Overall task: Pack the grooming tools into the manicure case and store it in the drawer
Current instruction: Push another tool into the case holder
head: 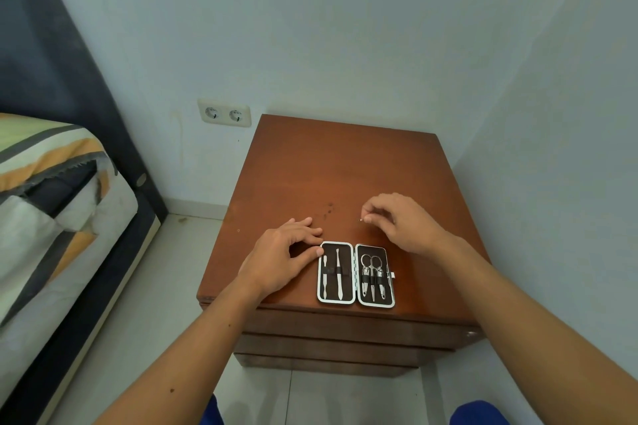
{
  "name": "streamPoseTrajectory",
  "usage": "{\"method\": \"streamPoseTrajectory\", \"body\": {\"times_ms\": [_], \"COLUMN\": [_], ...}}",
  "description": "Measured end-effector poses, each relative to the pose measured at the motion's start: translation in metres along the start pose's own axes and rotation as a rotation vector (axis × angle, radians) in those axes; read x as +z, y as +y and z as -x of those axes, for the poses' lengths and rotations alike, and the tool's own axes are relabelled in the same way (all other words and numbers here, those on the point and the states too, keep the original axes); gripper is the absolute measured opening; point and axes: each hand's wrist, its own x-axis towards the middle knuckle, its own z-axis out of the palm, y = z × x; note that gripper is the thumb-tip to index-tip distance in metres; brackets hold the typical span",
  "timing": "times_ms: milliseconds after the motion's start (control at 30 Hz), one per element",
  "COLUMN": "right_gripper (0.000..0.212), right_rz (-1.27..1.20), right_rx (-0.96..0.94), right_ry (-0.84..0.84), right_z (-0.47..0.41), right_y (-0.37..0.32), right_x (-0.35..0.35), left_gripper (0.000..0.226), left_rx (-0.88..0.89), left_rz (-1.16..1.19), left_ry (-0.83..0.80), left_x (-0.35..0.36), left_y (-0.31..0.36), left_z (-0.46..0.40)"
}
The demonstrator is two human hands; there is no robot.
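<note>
The manicure case [356,273] lies open flat near the front edge of the brown nightstand [338,176]. Its left half holds two slim metal tools [338,272] under a strap. Its right half holds scissors and clippers [373,274]. My left hand [283,259] rests on the nightstand beside the case, with the thumb touching the case's upper left corner. My right hand [397,221] hovers behind the case, its thumb and forefinger pinched on a very small shiny thing [361,219] that I cannot identify.
Closed drawer fronts [345,331] show below the nightstand top. A bed [51,203] with a striped cover stands to the left. A double wall socket [224,113] sits behind the nightstand. The right wall runs close beside the nightstand.
</note>
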Motion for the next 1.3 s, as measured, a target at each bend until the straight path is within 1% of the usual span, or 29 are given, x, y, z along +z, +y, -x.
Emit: {"method": "streamPoseTrajectory", "body": {"times_ms": [100,200,267,367,667,800,900,1033,1100,1167,1233,1300], "right_gripper": [0.011,0.013,0.013,0.012,0.007,0.029,0.044,0.067,0.066,0.059,0.055,0.054], "right_rz": [-0.050,0.036,0.085,0.102,0.101,0.026,-0.066,-0.077,-0.081,-0.122,-0.168,-0.200], "right_rx": [-0.042,-0.092,-0.124,-0.149,-0.185,-0.117,-0.054,0.110,0.209,0.289,0.313,0.297], "right_ry": [-0.122,-0.245,-0.299,-0.337,-0.300,-0.236,-0.159,-0.072,-0.039,-0.025,-0.017,-0.013], "right_z": [-0.002,-0.008,-0.012,-0.016,-0.022,-0.022,-0.016,-0.012,-0.011,-0.010,-0.010,-0.008], "right_y": [-0.018,-0.037,-0.046,-0.052,-0.056,-0.059,-0.062,-0.062,-0.061,-0.060,-0.060,-0.061], "right_x": [-0.006,-0.004,0.002,0.010,0.014,0.014,0.021,0.028,0.029,0.030,0.033,0.035], "left_gripper": [0.024,0.024,0.025,0.025,0.024,0.025,0.024,0.024,0.023,0.024,0.024,0.025], "left_rx": [-0.002,0.001,0.000,0.008,0.016,0.026,0.020,0.014,0.011,0.007,0.002,0.003], "left_rz": [-0.007,-0.024,-0.026,-0.026,-0.017,-0.016,-0.017,-0.020,-0.014,-0.015,-0.017,-0.020], "left_ry": [-0.002,-0.001,-0.005,-0.008,-0.003,-0.009,-0.004,0.000,0.004,0.002,0.002,0.004], "left_x": [-0.001,-0.001,-0.001,-0.001,-0.001,0.000,-0.001,-0.001,0.000,0.000,0.000,0.000], "left_y": [0.001,0.002,0.003,0.003,0.001,0.000,0.000,0.000,0.001,0.001,0.001,0.001], "left_z": [0.000,0.000,0.000,0.000,0.000,0.000,-0.001,0.000,0.000,0.000,0.000,0.000]}}
